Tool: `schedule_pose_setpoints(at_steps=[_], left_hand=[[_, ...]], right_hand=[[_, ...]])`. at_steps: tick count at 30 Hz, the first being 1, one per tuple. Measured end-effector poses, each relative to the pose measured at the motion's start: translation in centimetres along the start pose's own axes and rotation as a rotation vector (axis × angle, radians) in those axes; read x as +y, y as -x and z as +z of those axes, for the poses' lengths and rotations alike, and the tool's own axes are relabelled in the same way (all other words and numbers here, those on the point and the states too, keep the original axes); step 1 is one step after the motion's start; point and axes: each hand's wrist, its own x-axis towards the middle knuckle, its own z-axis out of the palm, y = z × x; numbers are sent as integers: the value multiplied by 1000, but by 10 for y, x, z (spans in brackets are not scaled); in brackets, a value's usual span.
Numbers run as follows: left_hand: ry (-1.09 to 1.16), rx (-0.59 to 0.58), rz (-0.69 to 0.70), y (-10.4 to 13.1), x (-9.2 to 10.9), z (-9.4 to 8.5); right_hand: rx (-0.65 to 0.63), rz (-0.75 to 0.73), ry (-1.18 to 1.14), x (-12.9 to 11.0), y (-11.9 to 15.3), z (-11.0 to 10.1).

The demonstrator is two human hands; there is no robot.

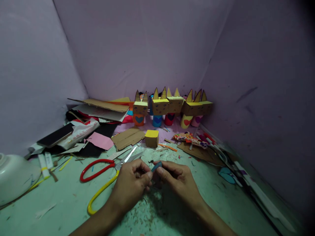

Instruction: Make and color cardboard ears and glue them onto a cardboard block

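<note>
Between my two hands is a small dark blue piece [157, 166], perhaps paper, pinched at both ends. My left hand [134, 180] grips its lower left end with thumb and fingers. The upper right end sits between the thumb and fingers of my right hand [176, 177]. Part of the piece is hidden by my fingertips. Beside my left hand lie scissors [117, 165] with one red and one yellow handle, their blades apart. Beyond my hands stands a small cardboard box [152, 139] with a yellow top.
Several cardboard-headed figures [160, 108] with pointed ears stand along the back wall. Cardboard and paper sheets [103, 109] are piled at the left, near a white rounded container [17, 177]. Patterned cloth [189, 138] and long strips [261, 193] lie at the right.
</note>
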Motion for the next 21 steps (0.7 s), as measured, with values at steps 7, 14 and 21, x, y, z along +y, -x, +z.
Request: schedule_pose_setpoints(at_steps=[7,14,21], left_hand=[[5,-9,0,0,-2,0],[35,-18,20,0,-3,1],[36,-30,64,0,-5,-1]], right_hand=[[6,5,32,0,0,2],[38,13,-11,-1,-1,4],[39,30,-42,2,0,6]])
